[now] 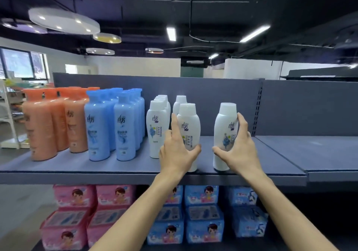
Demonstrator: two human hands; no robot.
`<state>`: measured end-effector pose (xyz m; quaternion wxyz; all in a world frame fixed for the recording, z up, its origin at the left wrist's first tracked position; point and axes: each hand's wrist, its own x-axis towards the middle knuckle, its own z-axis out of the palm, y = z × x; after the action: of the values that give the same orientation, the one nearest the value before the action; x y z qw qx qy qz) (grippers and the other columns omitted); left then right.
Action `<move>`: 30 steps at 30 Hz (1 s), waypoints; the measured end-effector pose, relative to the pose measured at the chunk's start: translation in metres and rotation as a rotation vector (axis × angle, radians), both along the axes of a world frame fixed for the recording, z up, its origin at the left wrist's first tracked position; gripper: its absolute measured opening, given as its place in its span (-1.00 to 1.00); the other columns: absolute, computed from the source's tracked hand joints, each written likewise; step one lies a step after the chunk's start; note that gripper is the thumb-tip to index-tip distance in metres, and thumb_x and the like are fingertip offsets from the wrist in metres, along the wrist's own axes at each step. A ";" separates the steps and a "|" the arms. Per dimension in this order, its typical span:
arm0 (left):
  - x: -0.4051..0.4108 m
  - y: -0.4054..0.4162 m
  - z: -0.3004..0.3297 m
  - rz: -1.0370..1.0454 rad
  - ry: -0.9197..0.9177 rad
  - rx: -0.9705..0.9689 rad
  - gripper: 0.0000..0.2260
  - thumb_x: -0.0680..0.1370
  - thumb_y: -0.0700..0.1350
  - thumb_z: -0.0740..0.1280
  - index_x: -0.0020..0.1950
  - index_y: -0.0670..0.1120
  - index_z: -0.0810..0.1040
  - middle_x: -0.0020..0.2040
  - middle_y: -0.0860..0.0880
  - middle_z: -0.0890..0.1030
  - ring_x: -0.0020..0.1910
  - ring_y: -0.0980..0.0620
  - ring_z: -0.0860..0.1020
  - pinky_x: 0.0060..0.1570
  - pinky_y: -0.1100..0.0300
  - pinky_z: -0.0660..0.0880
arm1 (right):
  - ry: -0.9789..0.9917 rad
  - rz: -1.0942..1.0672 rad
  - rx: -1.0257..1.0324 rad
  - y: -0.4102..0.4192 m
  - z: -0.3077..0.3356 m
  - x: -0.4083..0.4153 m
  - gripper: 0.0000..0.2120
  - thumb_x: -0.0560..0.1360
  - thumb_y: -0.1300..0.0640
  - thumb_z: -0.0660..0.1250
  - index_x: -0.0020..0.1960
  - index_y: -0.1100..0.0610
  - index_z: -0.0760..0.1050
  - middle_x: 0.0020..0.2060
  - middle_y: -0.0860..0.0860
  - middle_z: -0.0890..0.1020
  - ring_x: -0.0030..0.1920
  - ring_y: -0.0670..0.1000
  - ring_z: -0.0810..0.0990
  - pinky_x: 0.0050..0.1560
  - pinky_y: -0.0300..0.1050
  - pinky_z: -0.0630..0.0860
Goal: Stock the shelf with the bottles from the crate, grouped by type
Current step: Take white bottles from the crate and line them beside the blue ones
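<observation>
Left hand [175, 150] gripping white bottle [190, 128], right hand [239, 148] gripping another [225, 126]

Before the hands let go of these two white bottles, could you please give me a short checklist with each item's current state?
1. Left hand grips a white bottle: ok.
2. Right hand grips the second white bottle: ok.
3. Both bottles upright: ok.
4. Bases fully on the shelf, near its front edge: cannot tell.
5. Grouped beside the white row, apart from the blue bottles: ok.
6. Labels facing front: not ok, both turned sideways.
</observation>
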<state>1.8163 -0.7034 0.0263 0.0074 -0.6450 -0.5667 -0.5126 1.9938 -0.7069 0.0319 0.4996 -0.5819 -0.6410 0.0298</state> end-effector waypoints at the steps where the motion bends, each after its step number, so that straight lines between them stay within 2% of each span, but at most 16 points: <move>1: 0.003 0.008 0.000 0.013 0.006 -0.020 -0.01 0.40 0.13 0.45 0.59 0.10 -0.18 0.16 -0.03 0.46 0.08 -0.09 0.53 -0.04 0.08 0.43 | 0.000 -0.006 -0.013 0.004 -0.003 0.001 0.08 0.31 -0.04 0.55 0.53 -0.24 -0.16 0.23 0.07 0.45 -0.02 0.03 0.39 0.00 0.05 0.48; 6: 0.016 0.047 0.000 0.097 0.030 -0.093 -0.03 0.44 0.07 0.43 0.59 0.05 -0.22 0.16 -0.07 0.41 0.07 -0.15 0.54 -0.04 0.04 0.42 | -0.008 -0.003 -0.034 0.021 -0.006 0.004 0.10 0.32 -0.01 0.56 0.52 -0.22 -0.19 0.22 0.06 0.42 -0.02 0.01 0.37 -0.02 0.03 0.46; 9: 0.024 0.068 0.002 0.154 0.048 -0.104 -0.02 0.45 0.03 0.45 0.59 0.02 -0.23 0.19 -0.10 0.40 0.07 -0.14 0.54 -0.10 0.08 0.41 | -0.018 0.016 -0.046 0.029 -0.006 0.005 0.15 0.33 0.00 0.56 0.52 -0.25 -0.27 0.13 0.00 0.36 -0.04 0.03 0.39 -0.02 0.01 0.47; 13: 0.033 0.096 0.004 0.228 0.064 -0.141 -0.05 0.49 -0.01 0.42 0.59 -0.07 -0.25 0.25 -0.13 0.34 0.14 -0.16 0.52 -0.01 -0.01 0.49 | -0.028 0.016 -0.055 0.038 -0.007 0.006 0.16 0.34 0.01 0.55 0.50 -0.31 -0.33 0.05 -0.03 0.30 -0.09 0.06 0.43 -0.09 -0.04 0.44; 19: 0.038 0.135 0.008 0.283 0.031 -0.188 -0.06 0.54 -0.06 0.40 0.57 -0.18 -0.30 0.36 -0.21 0.30 0.27 -0.21 0.47 0.14 0.00 0.47 | -0.011 0.043 -0.046 0.048 -0.010 0.008 0.15 0.35 0.02 0.54 0.48 -0.34 -0.32 0.04 -0.04 0.32 -0.06 0.08 0.49 -0.05 0.01 0.52; 24: 0.041 0.155 0.006 0.359 0.076 -0.208 -0.10 0.56 -0.05 0.37 0.56 -0.24 -0.26 0.39 -0.23 0.28 0.25 -0.18 0.49 0.12 0.07 0.47 | -0.025 0.044 -0.035 0.057 -0.013 0.008 0.13 0.36 0.01 0.53 0.49 -0.32 -0.31 0.03 -0.04 0.30 -0.08 0.09 0.47 -0.11 -0.03 0.47; 30: 0.041 0.170 0.003 0.377 0.060 -0.191 -0.11 0.56 -0.05 0.37 0.57 -0.23 -0.24 0.35 -0.21 0.33 0.23 -0.16 0.49 0.08 0.07 0.49 | -0.018 0.050 -0.035 0.067 -0.014 0.006 0.12 0.36 0.02 0.53 0.49 -0.32 -0.31 0.04 -0.03 0.30 -0.06 0.08 0.47 -0.09 -0.02 0.48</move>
<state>1.8573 -0.5335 0.0288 0.0589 -0.5404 -0.7228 -0.4268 1.9997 -0.6400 0.0180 0.4827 -0.5748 -0.6590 0.0484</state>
